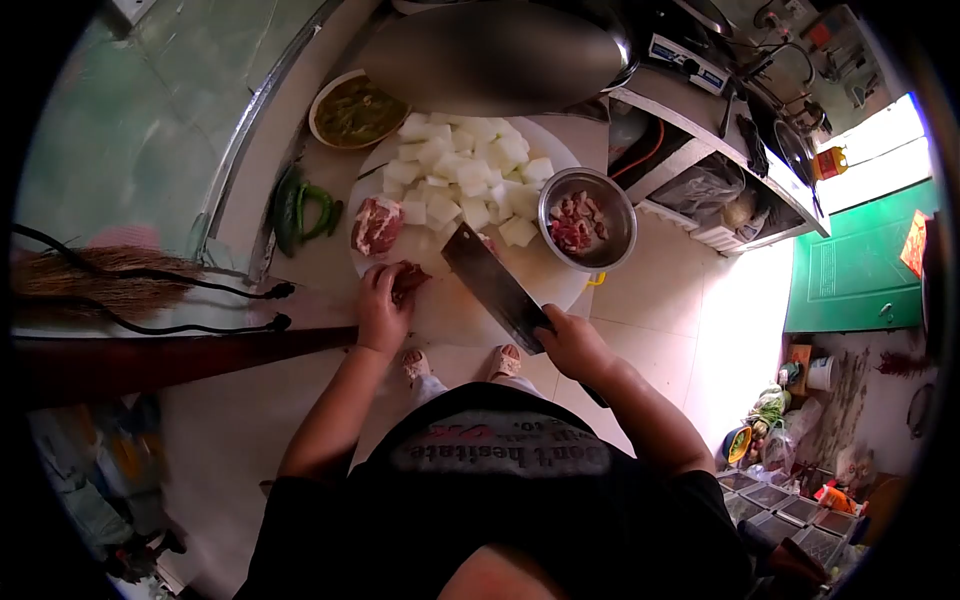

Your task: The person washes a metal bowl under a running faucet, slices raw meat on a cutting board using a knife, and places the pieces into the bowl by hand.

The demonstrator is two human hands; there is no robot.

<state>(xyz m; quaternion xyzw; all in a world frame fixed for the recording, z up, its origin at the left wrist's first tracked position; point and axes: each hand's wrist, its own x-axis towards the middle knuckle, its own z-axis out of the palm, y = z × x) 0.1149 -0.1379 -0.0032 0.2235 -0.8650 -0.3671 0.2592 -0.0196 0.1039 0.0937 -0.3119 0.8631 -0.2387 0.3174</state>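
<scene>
Closest in, beyond the black shirt [500, 490], the right hand [580, 348] is wrapped round the handle of a broad knife [495, 287]. Its blade slants over the round white board [450, 310]; I can't tell whether it touches the surface. The left hand [385, 310] has its fingers bent down onto a small piece of meat [410, 279] near the left side of the board, gripping it from above, with its dark red end showing past the fingertips.

That piece should be soft, light and rather slippery, likely to slide or squash if pinched loosely, so the hold belongs well back from the blade, fingertips tucked in. The knife is probably heavy and stiff, best held close to the blade end of the handle.

Just past the left hand lies a bigger chunk of meat [378, 228], streaked with pale fat, which would need a fuller grasp. Beside and beyond it sits a heap of white cubes [465, 170], likely firm but wet. A metal bowl [628, 215] of cut meat stands to the right, green peppers [318, 210] lie off to the left, and farther off is a green door [850, 270].
</scene>
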